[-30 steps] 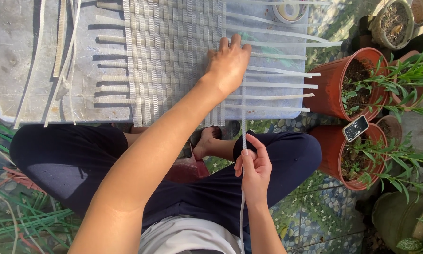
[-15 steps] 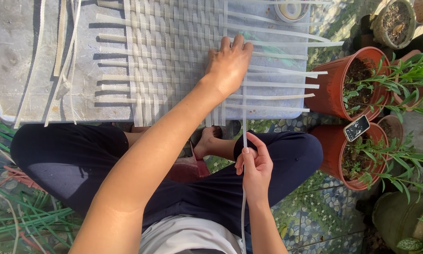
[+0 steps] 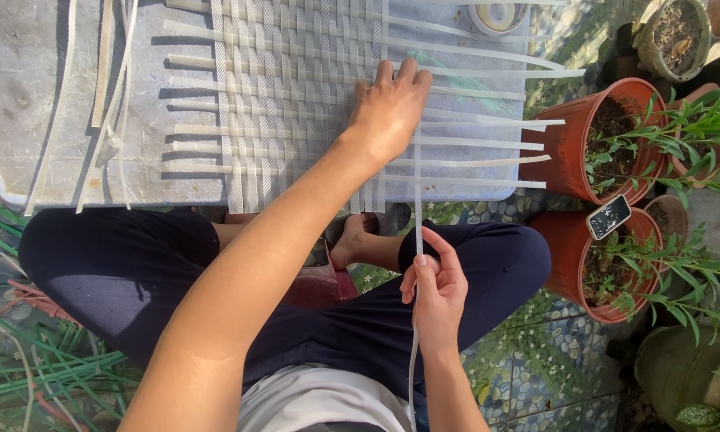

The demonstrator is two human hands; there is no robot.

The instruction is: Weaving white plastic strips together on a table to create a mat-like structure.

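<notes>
Woven mat (image 3: 296, 96): white flat strips interlaced in a plain grid, lying on a pale grey surface (image 3: 24, 96). Loose strip ends stick out on both sides and along the near edge.

Left hand (image 3: 388, 112): palm down on the right part of the mat, fingers (image 3: 404, 74) spread flat and open, pressing the weave, gripping nothing.

Right hand (image 3: 436, 292): held over the lap, just short of the surface's near edge. Thumb and fingers closed in a pinch on one long white strip (image 3: 417, 200).

Strip: runs straight from the pinch up to the mat, passing beside the left hand's thumb side and lying across the horizontal strips there. Its free end hangs down past the right wrist toward the shirt.

Spare strips (image 3: 104, 64): a few lying loose on the left part of the surface, apart from the mat.

Tape roll (image 3: 496, 16): at the far right corner of the surface, partly cut off by the frame.

Person: seated cross-legged on the floor in dark trousers, a bare foot (image 3: 352, 236) showing under the surface's edge.

Pots (image 3: 568, 144): two orange-red ones with soil and green plants, just right of the surface. A small dark phone (image 3: 608, 218) rests on the rim of the nearer pot.

Floor (image 3: 536, 376): pebble-patterned, with green stalks lying at the lower left.
</notes>
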